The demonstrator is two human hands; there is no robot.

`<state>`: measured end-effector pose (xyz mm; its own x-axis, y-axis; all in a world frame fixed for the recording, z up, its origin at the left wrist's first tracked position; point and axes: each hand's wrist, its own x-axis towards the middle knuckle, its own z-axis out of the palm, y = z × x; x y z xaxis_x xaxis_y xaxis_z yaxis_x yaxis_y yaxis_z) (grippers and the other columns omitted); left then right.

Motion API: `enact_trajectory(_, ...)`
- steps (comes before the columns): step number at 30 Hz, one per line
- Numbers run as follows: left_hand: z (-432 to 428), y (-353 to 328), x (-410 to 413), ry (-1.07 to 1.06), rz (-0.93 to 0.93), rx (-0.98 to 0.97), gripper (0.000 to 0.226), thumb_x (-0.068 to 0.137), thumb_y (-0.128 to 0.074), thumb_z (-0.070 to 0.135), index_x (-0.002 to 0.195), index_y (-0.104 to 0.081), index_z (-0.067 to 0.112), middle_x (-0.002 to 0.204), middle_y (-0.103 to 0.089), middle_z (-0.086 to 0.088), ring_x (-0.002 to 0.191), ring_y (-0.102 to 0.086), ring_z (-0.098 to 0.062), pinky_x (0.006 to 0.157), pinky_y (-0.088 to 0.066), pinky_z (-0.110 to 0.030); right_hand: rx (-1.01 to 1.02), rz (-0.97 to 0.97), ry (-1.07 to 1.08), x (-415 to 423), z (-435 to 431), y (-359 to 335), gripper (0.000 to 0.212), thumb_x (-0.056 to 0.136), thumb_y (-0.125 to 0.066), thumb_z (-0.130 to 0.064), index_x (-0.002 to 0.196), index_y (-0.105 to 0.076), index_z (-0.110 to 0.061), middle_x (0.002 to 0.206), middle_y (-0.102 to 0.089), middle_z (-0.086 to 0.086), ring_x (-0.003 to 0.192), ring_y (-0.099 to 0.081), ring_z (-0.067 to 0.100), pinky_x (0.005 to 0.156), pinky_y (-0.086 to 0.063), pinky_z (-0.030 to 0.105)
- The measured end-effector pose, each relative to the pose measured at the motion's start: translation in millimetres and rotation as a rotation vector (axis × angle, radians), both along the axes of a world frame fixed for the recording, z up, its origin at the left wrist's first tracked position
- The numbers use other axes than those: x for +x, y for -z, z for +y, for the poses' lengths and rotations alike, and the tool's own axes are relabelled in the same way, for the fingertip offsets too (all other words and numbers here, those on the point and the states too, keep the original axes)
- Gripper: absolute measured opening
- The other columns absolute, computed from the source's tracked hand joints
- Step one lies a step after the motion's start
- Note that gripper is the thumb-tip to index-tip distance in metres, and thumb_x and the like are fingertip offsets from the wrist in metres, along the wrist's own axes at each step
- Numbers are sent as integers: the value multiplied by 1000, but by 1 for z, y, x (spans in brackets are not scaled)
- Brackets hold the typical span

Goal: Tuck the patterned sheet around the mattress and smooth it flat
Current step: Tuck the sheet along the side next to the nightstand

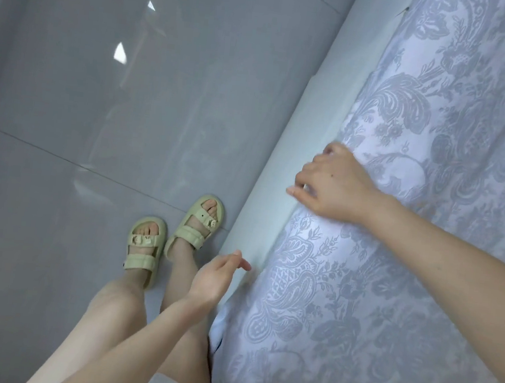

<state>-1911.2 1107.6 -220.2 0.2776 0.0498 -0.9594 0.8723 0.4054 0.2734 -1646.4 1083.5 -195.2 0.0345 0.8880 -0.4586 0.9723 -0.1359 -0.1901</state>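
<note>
The patterned sheet [412, 241], white with a grey-blue paisley and flower print, lay spread over the mattress [281, 175], covering the whole right side of the view from the top corner down to the lower edge. Its left border ran along the mattress's upper edge, and below that border a pale, bare strip of the mattress side showed, slanting from upper right to lower left. The right hand [333, 185] rested on the sheet right at that edge, palm down, fingers curled over the border so that their tips pointed toward the bare side; it seemed to be pressing or gripping the cloth there, though the motion blur left it unclear whether any fabric was actually pinched. A ring showed on one finger. The left hand [216, 277] hung free just beside the mattress side, lower in the view, fingers loosely extended and holding nothing, apart from the sheet. Near the left forearm the sheet's edge bulged into a small loose fold. The person stood close against the bed on a glossy grey tiled floor [96, 110], wearing pale green two-strap sandals [170, 238], both feet pointing along the bed.
</note>
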Motion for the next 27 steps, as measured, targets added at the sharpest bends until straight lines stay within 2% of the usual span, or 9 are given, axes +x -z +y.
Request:
enact_trajectory(4,-14,-1,-30,-38,-18,-126,44,100,-35,40,85,-72,22,97,-62,19,99,-55,-2,90,-36,-16,-88,137,-35,-73,-27,-13,57,88,-29,-51,57,-66,-21,58,-62,-4,63,-56,21,79,-42,39)
enact_trajectory(6,-27,-7,-47,-53,-37,-258,41,99,-36,41,93,-71,18,97,-66,11,91,-60,0,82,-43,-10,-63,138,-17,-107,-43,-16,54,88,-33,-51,62,-69,-21,60,-62,-4,65,-55,21,82,-42,40)
enact_trajectory(9,-49,-5,-80,-47,-12,-208,47,86,-45,56,61,-62,20,80,-55,0,82,-59,-25,91,-45,-45,-104,112,-20,-158,-64,-17,54,88,-34,-52,65,-71,-20,59,-58,-4,66,-54,20,86,-39,41)
enact_trajectory(13,-56,-5,-103,-21,-7,-181,48,90,-39,48,67,-57,9,78,-54,-11,77,-57,-26,79,-45,-40,-193,14,-16,-195,-71,-17,60,85,-32,-50,50,-67,-16,51,-53,-1,57,-52,20,77,-29,36)
enact_trajectory(15,-56,-9,-113,-123,-20,-236,41,88,-41,43,75,-62,9,82,-60,-14,75,-56,-23,72,-46,-34,-314,-25,-70,-205,-62,-18,64,91,-26,-50,67,-73,-14,67,-63,2,72,-57,20,81,-28,36)
enact_trajectory(18,-58,-10,-131,-282,-30,-343,32,99,-39,28,103,-67,11,103,-67,-4,95,-60,-14,80,-46,-20,-584,-16,-155,-215,-51,-18,64,98,-15,-53,111,-65,-14,113,-63,5,109,-52,22,101,-23,38)
enact_trajectory(22,-70,-8,-144,-326,-119,-391,34,100,-35,37,115,-60,20,113,-62,3,104,-56,-7,91,-43,-17,-825,-35,-169,-221,-43,-13,68,97,-10,-55,122,-59,-14,129,-58,8,125,-46,23,111,-18,39)
enact_trajectory(25,-87,-5,-138,-301,-179,-495,42,92,-28,55,111,-64,43,124,-63,12,118,-54,-1,108,-36,-29,-902,-38,-172,-224,-42,-14,70,97,-9,-57,125,-56,-13,134,-54,10,127,-45,25,103,-31,36)
enact_trajectory(27,-105,-5,-132,-212,-225,-550,42,91,-22,64,107,-61,56,121,-63,19,117,-54,0,107,-36,-29,-913,-20,-119,-220,-43,-22,71,96,-11,-59,126,-56,-12,135,-53,10,127,-45,27,98,-35,36)
